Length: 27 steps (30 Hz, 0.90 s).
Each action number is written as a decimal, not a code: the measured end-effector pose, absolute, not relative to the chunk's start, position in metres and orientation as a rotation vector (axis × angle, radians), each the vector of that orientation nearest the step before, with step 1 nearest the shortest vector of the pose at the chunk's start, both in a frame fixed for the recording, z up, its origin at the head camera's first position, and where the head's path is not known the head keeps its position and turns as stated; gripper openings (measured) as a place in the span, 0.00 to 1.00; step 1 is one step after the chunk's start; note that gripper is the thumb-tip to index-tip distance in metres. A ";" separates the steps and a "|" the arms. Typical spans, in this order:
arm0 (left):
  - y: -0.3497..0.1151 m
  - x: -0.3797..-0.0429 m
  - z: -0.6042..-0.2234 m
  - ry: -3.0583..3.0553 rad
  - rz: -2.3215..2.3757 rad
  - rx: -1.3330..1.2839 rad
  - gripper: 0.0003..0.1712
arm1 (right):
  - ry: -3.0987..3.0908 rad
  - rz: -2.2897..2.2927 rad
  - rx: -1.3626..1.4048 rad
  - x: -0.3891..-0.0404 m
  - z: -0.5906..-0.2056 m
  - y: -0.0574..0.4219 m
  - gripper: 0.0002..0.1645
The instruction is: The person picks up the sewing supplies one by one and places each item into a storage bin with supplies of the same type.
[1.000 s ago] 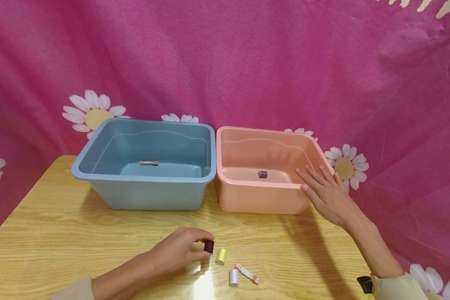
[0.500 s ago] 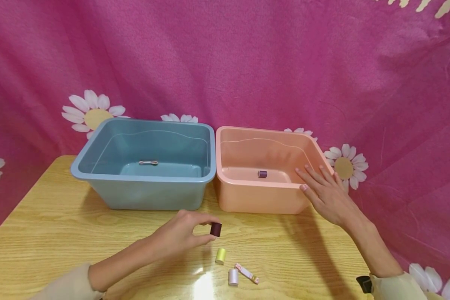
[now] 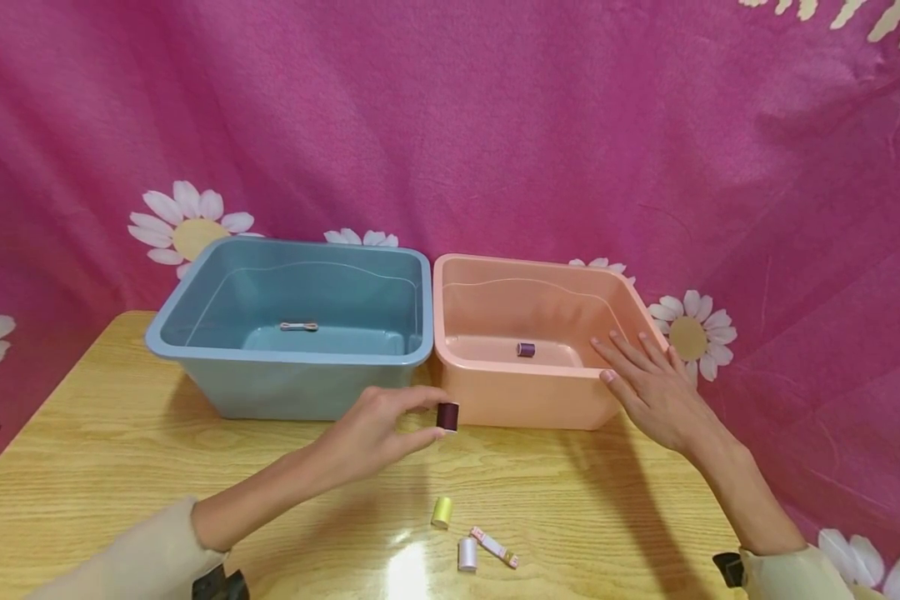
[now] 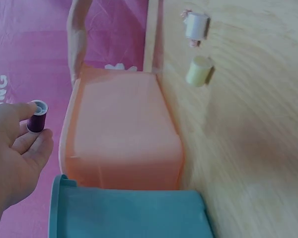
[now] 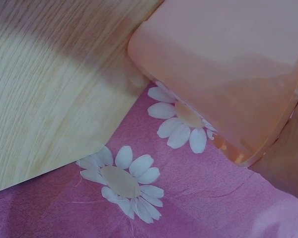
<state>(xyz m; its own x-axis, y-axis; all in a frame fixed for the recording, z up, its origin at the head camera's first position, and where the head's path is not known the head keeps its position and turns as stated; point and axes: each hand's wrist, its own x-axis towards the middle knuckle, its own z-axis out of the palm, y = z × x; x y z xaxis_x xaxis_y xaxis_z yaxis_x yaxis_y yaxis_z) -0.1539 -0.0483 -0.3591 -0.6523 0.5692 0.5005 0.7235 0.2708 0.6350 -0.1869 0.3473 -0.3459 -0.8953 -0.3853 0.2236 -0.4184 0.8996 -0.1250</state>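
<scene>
Between thumb and fingertips, my left hand (image 3: 375, 433) pinches a dark maroon thread spool (image 3: 447, 417), held in the air before the front wall of the pink bin (image 3: 525, 396). The left wrist view shows this spool (image 4: 37, 117) with its white end toward the camera. My right hand (image 3: 648, 392) rests with fingers spread over the pink bin's right front corner. A purple thread spool (image 3: 526, 350) lies on that bin's floor. On the table, a yellow spool (image 3: 442, 512), a white spool (image 3: 467, 554) and a small pink-and-white folded strip (image 3: 494, 547) sit close together.
Left of the pink bin, side by side with it, stands a blue bin (image 3: 292, 387) holding a small folded bundle (image 3: 298, 327). Both are on a wooden table (image 3: 90, 467). A magenta curtain (image 3: 450, 125) with white daisies hangs behind.
My left hand has lifted the maroon spool off its place by the yellow spool and carried it forward and slightly right, toward the pink bin. The right hand has stayed put.
</scene>
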 end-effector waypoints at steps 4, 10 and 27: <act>-0.047 -0.160 -0.349 -2.302 -1.421 -1.188 0.21 | -2.868 0.257 0.613 -0.187 -0.346 0.348 0.31; -0.044 -0.168 -0.335 -2.335 -1.546 -1.102 0.23 | -2.867 0.259 0.616 -0.187 -0.346 0.348 0.31; -0.011 -0.200 -0.315 -2.323 -1.821 -1.000 0.18 | -2.864 0.252 0.613 -0.187 -0.347 0.346 0.31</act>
